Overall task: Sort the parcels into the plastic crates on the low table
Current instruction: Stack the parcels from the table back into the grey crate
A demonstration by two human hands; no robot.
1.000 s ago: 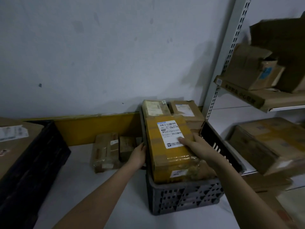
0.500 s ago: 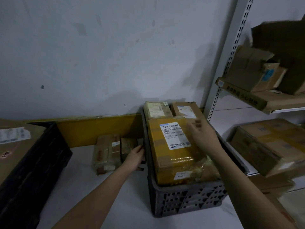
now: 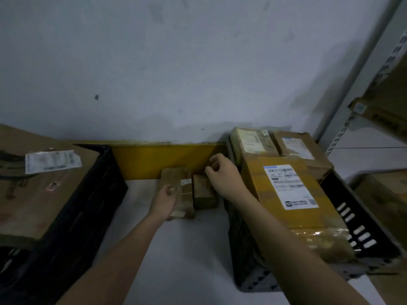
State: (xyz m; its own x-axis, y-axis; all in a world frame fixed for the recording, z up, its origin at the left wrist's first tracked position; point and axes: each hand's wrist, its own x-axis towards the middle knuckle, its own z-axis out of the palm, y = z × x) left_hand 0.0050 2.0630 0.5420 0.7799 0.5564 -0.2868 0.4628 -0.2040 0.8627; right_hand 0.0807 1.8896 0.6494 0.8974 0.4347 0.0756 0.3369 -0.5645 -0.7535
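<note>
Two small brown parcels lie on the white low table (image 3: 187,249) between two crates. My left hand (image 3: 164,202) rests on the longer taped parcel (image 3: 178,186), fingers over its near left side. My right hand (image 3: 222,172) hovers above the smaller square parcel (image 3: 203,191) with fingers loosely curled, holding nothing. The grey crate (image 3: 253,280) on the right holds a large yellow-taped parcel (image 3: 293,194) with a white label, plus two brown boxes (image 3: 253,143) behind it. On the left, a black crate (image 3: 72,216) carries a big cardboard box (image 3: 33,188).
A yellow board (image 3: 154,158) runs along the grey wall behind the small parcels. A metal shelf upright (image 3: 356,100) and shelves with cardboard boxes (image 3: 387,111) stand at the right. More boxes (image 3: 387,194) sit low beside the grey crate.
My right hand left the yellow parcel in the grey crate and swung left over the small parcels. My left hand moved onto the longer parcel. The view shifted left.
</note>
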